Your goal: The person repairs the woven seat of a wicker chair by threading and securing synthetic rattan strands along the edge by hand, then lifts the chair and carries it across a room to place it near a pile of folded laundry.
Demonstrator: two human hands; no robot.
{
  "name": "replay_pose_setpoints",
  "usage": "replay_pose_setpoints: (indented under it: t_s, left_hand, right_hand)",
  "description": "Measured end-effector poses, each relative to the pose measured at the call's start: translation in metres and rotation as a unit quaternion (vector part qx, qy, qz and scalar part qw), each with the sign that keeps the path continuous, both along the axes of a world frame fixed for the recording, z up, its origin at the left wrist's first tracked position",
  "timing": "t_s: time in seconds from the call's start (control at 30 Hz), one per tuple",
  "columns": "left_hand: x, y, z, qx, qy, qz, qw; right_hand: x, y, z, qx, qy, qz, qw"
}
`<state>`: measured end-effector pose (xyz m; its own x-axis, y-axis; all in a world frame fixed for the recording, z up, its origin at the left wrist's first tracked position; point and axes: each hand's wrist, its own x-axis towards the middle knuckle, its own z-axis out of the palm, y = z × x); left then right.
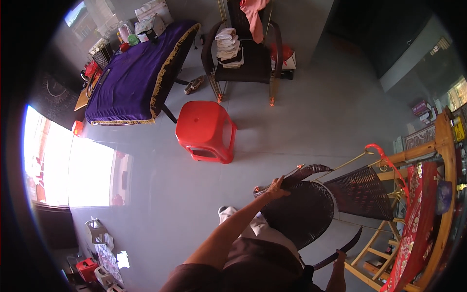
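Note:
A dark woven chair (299, 214) with a thin gold-coloured metal frame stands close in front of my body. My left arm stretches forward, and my left hand (278, 189) is closed over the chair's far brown armrest (309, 174). Down at the right, my right hand (339, 257) grips the near curved armrest (348, 246); its fingers show only in part. The woven backrest (360, 192) leans away to the right. My light trousers and one shoe (226, 212) show beside the seat.
A red plastic stool (204, 129) stands ahead. Beyond it are a table with a purple cloth (131, 78) and another dark chair (248, 61) holding folded cloths (227, 46). A wooden frame with red patterned cloth (413, 224) borders the right. Small stools (96, 231) stand lower left.

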<state>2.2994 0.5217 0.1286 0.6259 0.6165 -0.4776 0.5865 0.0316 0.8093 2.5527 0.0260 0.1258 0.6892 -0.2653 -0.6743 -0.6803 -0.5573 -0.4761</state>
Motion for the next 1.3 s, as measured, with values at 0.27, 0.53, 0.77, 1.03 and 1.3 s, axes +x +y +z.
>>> replay_pose_setpoints:
  t_s: [0.27,0.53,0.77,1.03,1.3]
  left_hand:
    - [-0.154,-0.027,-0.023,-0.027,0.136,0.14,0.98]
    - [-0.404,0.004,-0.013,-0.208,0.21,0.443,0.846]
    - [-0.434,0.073,0.027,-0.251,0.157,0.449,0.843]
    - [-0.416,0.139,0.01,-0.264,-0.035,0.336,0.904]
    - [-0.441,0.16,-0.005,-0.239,0.1,0.28,0.925]
  right_hand:
    - [-0.066,0.114,0.018,-0.143,-0.098,0.421,0.89]
    - [-0.198,0.2,0.008,0.037,0.237,0.404,0.883]
    - [-0.235,0.286,0.007,0.064,0.192,0.418,0.886]
    - [-0.24,0.414,0.04,0.132,0.008,0.56,0.818]
    - [-0.233,0.442,0.062,-0.136,-0.371,0.532,0.749]
